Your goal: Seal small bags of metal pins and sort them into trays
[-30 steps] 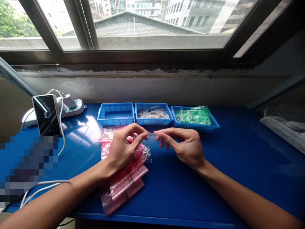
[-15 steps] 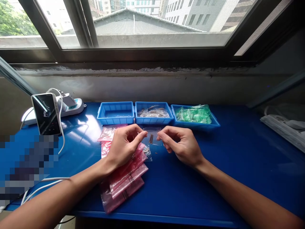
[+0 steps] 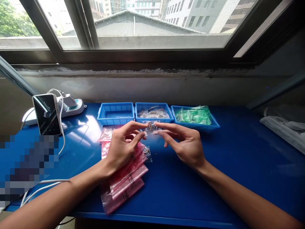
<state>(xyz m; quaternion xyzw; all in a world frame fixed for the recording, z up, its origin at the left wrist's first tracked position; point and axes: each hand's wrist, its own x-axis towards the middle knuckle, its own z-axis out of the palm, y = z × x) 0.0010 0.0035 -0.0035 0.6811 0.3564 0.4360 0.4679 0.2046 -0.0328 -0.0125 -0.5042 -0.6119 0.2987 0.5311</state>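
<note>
**A:** What's on the blue bench [image 3: 250,178]?

**B:** Pink zip bags [image 3: 125,190] lie under the left hand [image 3: 122,149]. A small clear zip bag [image 3: 152,127] is held just before the middle blue plastic tray [image 3: 152,104].

**A:** And the grip?

**B:** Narrow. The left hand and right hand [image 3: 183,143] pinch opposite edges at the fingertips, keeping the small metal parts [image 3: 150,126] visible inside.

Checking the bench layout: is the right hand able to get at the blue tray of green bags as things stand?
Probably yes. The right hand sits just in front of the blue tray, with nothing between them. It does pinch a small clear bag, so it would likely need to let go first.
</note>
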